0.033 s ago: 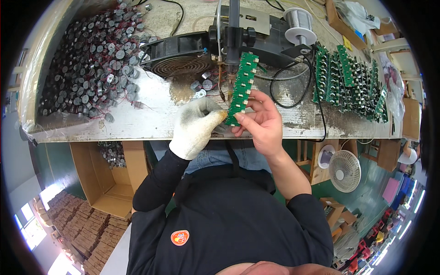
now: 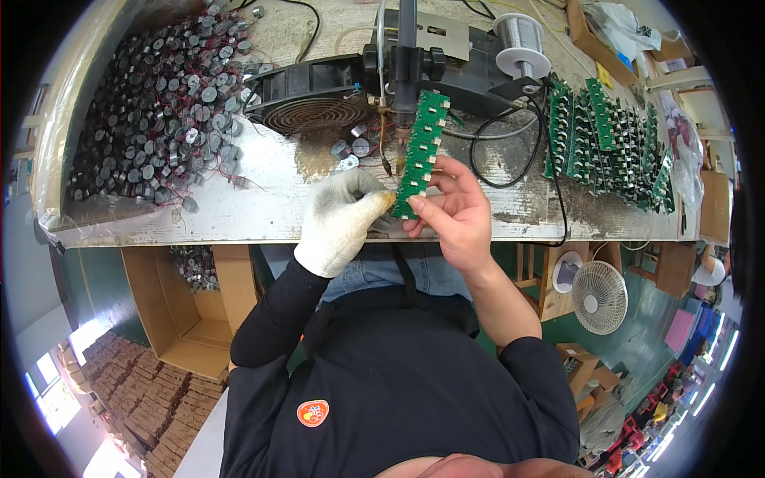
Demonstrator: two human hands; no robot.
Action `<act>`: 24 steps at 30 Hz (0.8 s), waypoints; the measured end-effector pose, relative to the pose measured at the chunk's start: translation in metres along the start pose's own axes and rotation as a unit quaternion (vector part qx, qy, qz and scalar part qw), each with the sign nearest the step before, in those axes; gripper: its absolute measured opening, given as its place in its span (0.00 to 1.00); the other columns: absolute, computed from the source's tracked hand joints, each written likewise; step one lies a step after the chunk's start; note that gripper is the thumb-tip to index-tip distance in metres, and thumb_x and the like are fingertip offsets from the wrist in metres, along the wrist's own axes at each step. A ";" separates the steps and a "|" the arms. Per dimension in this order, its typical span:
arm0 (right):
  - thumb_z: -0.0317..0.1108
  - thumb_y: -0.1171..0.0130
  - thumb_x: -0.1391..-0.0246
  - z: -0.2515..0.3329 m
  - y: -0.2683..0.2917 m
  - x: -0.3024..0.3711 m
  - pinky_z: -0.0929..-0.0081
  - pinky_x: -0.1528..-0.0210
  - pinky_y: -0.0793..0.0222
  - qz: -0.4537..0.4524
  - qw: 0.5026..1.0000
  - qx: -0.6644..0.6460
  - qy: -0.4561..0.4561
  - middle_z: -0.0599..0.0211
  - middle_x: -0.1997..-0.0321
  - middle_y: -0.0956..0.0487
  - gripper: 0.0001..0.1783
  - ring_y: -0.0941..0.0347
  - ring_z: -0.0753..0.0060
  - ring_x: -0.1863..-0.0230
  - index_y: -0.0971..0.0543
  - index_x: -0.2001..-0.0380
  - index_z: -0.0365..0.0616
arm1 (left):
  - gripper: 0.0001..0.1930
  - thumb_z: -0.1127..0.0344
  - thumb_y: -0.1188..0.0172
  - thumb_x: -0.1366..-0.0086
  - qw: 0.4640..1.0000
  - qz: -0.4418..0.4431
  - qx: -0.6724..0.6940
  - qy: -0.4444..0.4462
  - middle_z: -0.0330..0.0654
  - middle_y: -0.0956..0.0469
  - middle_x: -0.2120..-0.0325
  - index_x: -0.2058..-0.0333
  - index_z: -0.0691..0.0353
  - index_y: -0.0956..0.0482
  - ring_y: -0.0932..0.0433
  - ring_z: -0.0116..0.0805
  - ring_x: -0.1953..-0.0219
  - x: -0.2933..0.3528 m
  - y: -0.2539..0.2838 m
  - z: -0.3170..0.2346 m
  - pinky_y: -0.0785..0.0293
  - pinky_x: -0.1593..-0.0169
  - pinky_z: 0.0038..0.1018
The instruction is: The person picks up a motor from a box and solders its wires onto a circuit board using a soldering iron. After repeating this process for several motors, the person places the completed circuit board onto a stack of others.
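A long green circuit board (image 2: 421,153) with small pale parts along it stands tilted over the table's front edge. My bare right hand (image 2: 454,215) grips its lower end, thumb on the face and the other fingers behind. My left hand (image 2: 341,213), in a white glove with stained fingertips, is closed in a pinch at the board's lower left edge. What lies between those fingertips is hidden. Just beyond the board's left side, a soldering machine (image 2: 405,80) holds its thin metal tip and feed tube downward. A few small round metal motors (image 2: 360,146) lie beyond my left hand.
A big heap of wired motors (image 2: 159,103) fills the left side in a plastic-lined tray. At right stand rows of green circuit boards (image 2: 606,139). A solder wire spool (image 2: 522,48), a black fan (image 2: 315,111) and loose black cables (image 2: 550,175) occupy the back. Below left is an open cardboard box (image 2: 179,311).
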State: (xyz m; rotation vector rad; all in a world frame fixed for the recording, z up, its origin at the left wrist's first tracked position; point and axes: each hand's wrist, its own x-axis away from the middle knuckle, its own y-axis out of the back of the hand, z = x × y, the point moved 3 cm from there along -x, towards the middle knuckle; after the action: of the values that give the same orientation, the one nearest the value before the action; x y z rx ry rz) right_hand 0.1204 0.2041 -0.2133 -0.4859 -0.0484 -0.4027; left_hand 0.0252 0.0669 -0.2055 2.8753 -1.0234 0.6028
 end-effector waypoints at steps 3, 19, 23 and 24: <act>0.16 0.46 0.48 0.000 0.000 -0.001 0.80 0.76 0.24 0.002 1.000 -0.001 0.002 0.55 0.56 0.25 0.27 0.22 0.71 0.73 0.39 0.44 0.36 | 0.07 0.70 0.41 0.43 1.000 0.002 0.008 0.006 0.37 0.24 0.79 0.73 0.69 0.22 0.28 0.20 0.75 0.000 0.000 -0.002 0.32 0.71 0.19; 0.17 0.46 0.47 -0.001 -0.001 0.002 0.81 0.74 0.25 -0.001 1.000 -0.003 -0.015 0.57 0.56 0.27 0.27 0.22 0.73 0.72 0.40 0.44 0.37 | 0.07 0.70 0.40 0.42 1.000 0.000 0.016 0.022 0.38 0.23 0.77 0.71 0.70 0.22 0.27 0.21 0.75 0.000 0.000 0.002 0.31 0.71 0.20; 0.17 0.45 0.47 -0.002 0.000 0.004 0.81 0.74 0.25 0.001 1.000 -0.004 -0.016 0.57 0.56 0.27 0.27 0.22 0.73 0.72 0.39 0.44 0.37 | 0.07 0.69 0.40 0.42 1.000 -0.007 0.021 0.009 0.38 0.23 0.78 0.71 0.69 0.22 0.27 0.21 0.75 0.001 0.001 0.004 0.31 0.71 0.20; 0.17 0.45 0.47 -0.002 0.001 0.004 0.81 0.75 0.25 -0.002 1.000 -0.001 -0.015 0.57 0.56 0.27 0.27 0.22 0.72 0.72 0.39 0.44 0.37 | 0.08 0.68 0.40 0.42 1.000 0.000 -0.006 0.010 0.37 0.23 0.78 0.71 0.69 0.22 0.27 0.21 0.75 0.002 0.001 0.003 0.31 0.71 0.20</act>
State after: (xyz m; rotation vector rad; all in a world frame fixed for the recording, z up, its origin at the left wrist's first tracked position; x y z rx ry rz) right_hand 0.1245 0.2027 -0.2153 -0.4930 -0.0784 -0.3999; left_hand 0.0266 0.0645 -0.2079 2.8524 -1.0213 0.6232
